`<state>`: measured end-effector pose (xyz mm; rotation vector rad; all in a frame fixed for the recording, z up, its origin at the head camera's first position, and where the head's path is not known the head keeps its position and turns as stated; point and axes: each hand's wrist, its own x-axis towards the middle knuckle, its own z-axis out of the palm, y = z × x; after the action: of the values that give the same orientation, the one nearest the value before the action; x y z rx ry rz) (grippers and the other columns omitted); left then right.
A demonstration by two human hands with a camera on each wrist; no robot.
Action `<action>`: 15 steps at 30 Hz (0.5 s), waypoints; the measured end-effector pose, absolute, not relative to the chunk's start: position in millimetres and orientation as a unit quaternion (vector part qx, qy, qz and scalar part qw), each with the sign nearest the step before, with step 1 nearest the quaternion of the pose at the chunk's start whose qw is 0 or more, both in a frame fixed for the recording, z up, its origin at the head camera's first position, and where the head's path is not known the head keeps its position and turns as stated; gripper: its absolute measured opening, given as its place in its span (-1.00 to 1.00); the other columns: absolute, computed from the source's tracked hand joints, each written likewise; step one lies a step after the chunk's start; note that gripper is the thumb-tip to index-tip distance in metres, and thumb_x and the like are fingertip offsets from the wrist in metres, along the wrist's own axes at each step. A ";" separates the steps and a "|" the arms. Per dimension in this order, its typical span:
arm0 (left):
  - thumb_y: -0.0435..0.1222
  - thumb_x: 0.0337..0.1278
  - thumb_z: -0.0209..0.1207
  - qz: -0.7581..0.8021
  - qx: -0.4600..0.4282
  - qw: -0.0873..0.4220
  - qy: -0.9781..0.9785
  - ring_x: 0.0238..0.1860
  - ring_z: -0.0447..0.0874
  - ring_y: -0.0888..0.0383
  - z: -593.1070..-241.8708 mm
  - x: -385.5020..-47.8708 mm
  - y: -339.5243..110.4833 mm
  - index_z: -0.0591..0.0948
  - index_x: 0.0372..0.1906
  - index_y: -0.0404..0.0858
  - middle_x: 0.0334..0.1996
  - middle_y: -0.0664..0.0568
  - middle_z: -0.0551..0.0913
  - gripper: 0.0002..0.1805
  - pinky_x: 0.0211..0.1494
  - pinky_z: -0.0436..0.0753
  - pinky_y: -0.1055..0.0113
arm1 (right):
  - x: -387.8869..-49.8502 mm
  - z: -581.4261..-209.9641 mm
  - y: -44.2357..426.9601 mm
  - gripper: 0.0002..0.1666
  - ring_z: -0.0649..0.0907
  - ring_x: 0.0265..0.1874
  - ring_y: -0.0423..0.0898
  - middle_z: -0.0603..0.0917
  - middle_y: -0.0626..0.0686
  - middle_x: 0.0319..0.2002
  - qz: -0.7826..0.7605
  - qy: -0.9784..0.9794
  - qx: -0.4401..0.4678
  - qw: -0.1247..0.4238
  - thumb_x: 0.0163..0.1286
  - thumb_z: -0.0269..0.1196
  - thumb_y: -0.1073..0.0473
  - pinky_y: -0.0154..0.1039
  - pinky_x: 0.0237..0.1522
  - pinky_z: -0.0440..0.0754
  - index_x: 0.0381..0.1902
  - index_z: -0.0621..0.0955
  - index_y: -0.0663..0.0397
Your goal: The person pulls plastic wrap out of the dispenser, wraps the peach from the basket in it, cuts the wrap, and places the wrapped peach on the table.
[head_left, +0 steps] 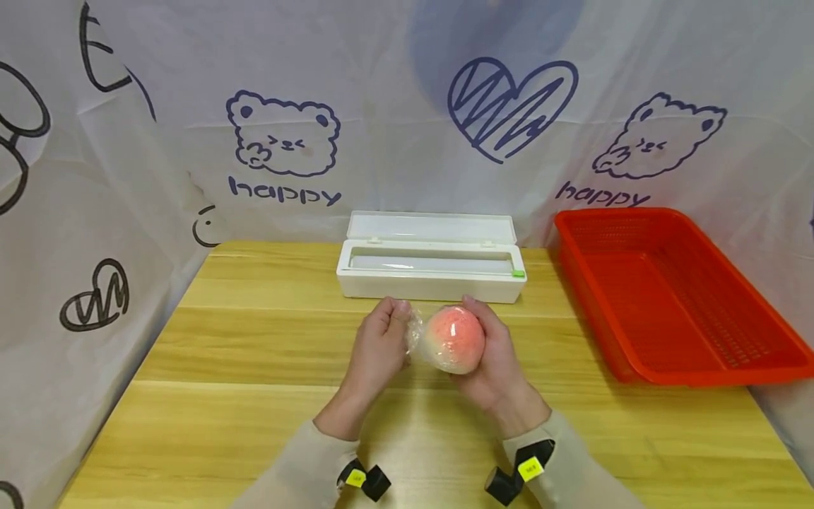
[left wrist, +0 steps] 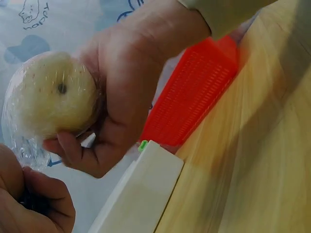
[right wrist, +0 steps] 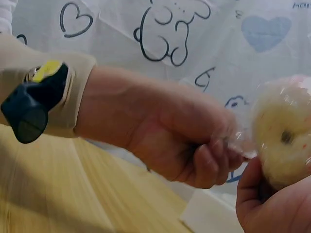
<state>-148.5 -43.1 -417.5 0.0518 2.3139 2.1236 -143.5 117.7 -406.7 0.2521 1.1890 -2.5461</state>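
Note:
A pink and cream peach (head_left: 455,339) is wrapped in clear cling film, raised over the table in front of the white box. My right hand (head_left: 499,357) grips it from the right, fingers curled round its side. My left hand (head_left: 380,346) pinches the gathered end of the cling film (head_left: 415,332) on the peach's left. In the left wrist view, the peach's pale underside (left wrist: 51,99) shows a dark dimple under the film. Seen from the right wrist, the left fingers (right wrist: 206,165) are curled on the film's twisted tail, close beside the fruit.
A white cling film dispenser box (head_left: 432,286) with its lid raised stands behind the hands, a roll inside and a green tab at its right end. A red plastic basket (head_left: 626,357) sits at the right. Printed cloth (head_left: 394,155) hangs behind the wooden table (head_left: 254,353).

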 end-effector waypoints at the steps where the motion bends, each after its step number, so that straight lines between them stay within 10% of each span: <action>1: -0.12 0.71 -0.04 0.677 0.017 0.004 0.736 -0.72 0.38 0.18 -417.4 -147.5 -41.7 0.54 -0.17 -0.34 -0.63 0.04 0.43 -0.63 -0.66 0.46 0.37 | -144.4 -408.1 116.9 -0.61 0.64 -0.16 -0.21 0.66 -0.15 -0.13 -0.891 0.415 0.092 0.162 0.60 0.04 -0.20 -0.32 -0.10 0.65 0.04 0.50 -0.04; 7: -0.16 0.71 -0.03 0.656 0.035 -0.024 0.753 -0.58 0.52 0.14 -414.6 -141.6 -31.9 0.56 -0.15 -0.31 -0.45 -0.04 0.57 -0.68 -0.54 0.65 0.19 | -145.5 -413.1 112.3 -0.64 0.66 -0.19 -0.19 0.66 -0.15 -0.17 -0.889 0.414 0.088 0.175 0.59 0.03 -0.25 -0.25 -0.19 0.67 -0.09 0.55 -0.16; 15: -0.12 0.73 -0.09 0.660 0.074 -0.010 0.748 0.28 0.63 -0.04 -414.6 -133.6 -25.4 0.48 0.00 -0.30 0.23 -0.14 0.66 -0.69 0.37 0.59 -0.02 | -140.8 -411.4 112.3 -0.65 0.68 -0.09 -0.23 0.68 -0.20 -0.04 -0.906 0.376 0.014 0.195 0.59 0.06 -0.23 -0.33 -0.18 0.68 -0.21 0.67 -0.24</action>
<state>-133.6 -25.4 -414.6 0.2339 2.3643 2.0855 -140.8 112.3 -411.4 0.0382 1.0550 -2.5379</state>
